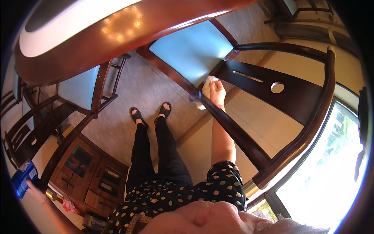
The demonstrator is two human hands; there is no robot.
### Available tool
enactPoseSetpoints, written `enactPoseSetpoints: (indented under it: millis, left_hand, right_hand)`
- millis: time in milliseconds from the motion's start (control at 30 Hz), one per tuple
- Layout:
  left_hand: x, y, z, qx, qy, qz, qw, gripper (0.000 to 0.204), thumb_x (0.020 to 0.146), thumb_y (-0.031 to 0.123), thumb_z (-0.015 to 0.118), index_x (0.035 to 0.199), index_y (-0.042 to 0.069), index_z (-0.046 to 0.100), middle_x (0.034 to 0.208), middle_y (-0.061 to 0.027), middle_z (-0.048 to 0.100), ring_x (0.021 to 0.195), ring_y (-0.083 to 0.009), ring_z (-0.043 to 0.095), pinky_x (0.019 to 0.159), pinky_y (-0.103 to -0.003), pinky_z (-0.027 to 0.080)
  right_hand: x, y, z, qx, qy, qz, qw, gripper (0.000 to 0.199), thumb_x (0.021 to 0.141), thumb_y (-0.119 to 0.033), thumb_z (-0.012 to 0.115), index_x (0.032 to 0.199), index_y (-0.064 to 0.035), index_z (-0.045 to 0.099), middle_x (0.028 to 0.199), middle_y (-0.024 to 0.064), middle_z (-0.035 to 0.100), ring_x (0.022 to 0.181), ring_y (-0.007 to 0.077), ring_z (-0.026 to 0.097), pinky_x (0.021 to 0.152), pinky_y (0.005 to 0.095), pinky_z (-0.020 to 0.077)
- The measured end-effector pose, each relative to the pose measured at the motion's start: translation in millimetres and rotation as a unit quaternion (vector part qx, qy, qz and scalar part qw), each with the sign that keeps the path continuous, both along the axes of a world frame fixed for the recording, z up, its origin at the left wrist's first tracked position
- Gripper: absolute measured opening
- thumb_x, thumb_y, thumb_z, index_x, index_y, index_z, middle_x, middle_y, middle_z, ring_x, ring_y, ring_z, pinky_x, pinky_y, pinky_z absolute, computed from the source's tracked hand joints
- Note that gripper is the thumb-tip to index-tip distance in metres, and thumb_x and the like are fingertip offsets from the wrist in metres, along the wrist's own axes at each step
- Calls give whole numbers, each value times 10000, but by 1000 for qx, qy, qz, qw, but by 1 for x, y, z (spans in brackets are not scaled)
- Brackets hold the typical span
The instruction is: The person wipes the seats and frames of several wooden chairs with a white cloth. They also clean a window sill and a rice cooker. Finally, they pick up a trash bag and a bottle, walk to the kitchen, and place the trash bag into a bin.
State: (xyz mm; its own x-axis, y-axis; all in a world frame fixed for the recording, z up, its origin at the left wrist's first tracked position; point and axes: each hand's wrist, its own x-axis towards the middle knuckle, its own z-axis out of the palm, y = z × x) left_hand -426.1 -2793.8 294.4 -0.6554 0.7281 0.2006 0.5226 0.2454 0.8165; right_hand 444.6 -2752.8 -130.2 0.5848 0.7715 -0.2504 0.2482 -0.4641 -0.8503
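Note:
My right hand (pixel 216 93) is closed on a white cloth or wipe (pixel 207 87) at the rear corner of a dark wooden chair, where the back post meets the blue seat (pixel 193 48). Part of the white material hangs below the chair's side rail (pixel 230 126). At the far lower left, my left hand (pixel 36 192) grips a blue packet (pixel 24 178) with a white label patch. The packet is held close to the back of a second chair. Above my right hand lies the chair's dark back panel (pixel 269 87), with a slot and a round hole in it.
A glossy wooden table (pixel 156 23) with a white inset top spans the upper left. Another blue-seated chair (pixel 80 87) stands beside it. Behind that is a wooden cabinet (pixel 93 175) with glass doors. A bright window (pixel 323 156) is on the right. My sandalled feet (pixel 163 111) rest on grey floor tiles.

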Motion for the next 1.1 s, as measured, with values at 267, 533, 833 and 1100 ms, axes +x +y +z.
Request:
enactPoseSetpoints:
  millis: [267,533,833,1100]
  left_hand:
    - [-40,-13,13,-70,0,7,998,577,923,368,546,1319,-23,393,1289,-143,468,1123,-285,494,958,-406,418]
    - [-27,5,-4,-97,4,46,994,523,941,370,499,1223,-69,477,1189,-146,527,1039,-261,533,901,-396,450]
    - [-27,-14,-2,-38,-113,-21,993,590,889,316,607,1322,-16,382,1281,-140,471,1147,-278,488,1000,-415,384]
    - [7,-25,2,-16,-156,-31,987,586,902,346,588,1318,-8,375,1233,-139,496,1086,-268,522,948,-392,424]
  right_hand:
    - [-5,12,0,-243,-383,269,850,333,821,-275,563,1151,-252,533,1094,151,528,938,358,587,728,446,540]
    - [14,-52,-6,-284,-290,425,809,365,887,-313,515,1229,-188,487,947,134,581,1005,276,576,779,377,475]
    - [-141,-92,-43,-4,24,-193,981,396,816,-163,558,1137,67,526,1119,234,561,1031,388,547,898,414,446]
    - [-229,100,13,-318,-19,-206,925,599,858,-305,603,1264,81,391,1118,268,584,1022,423,599,879,489,493]
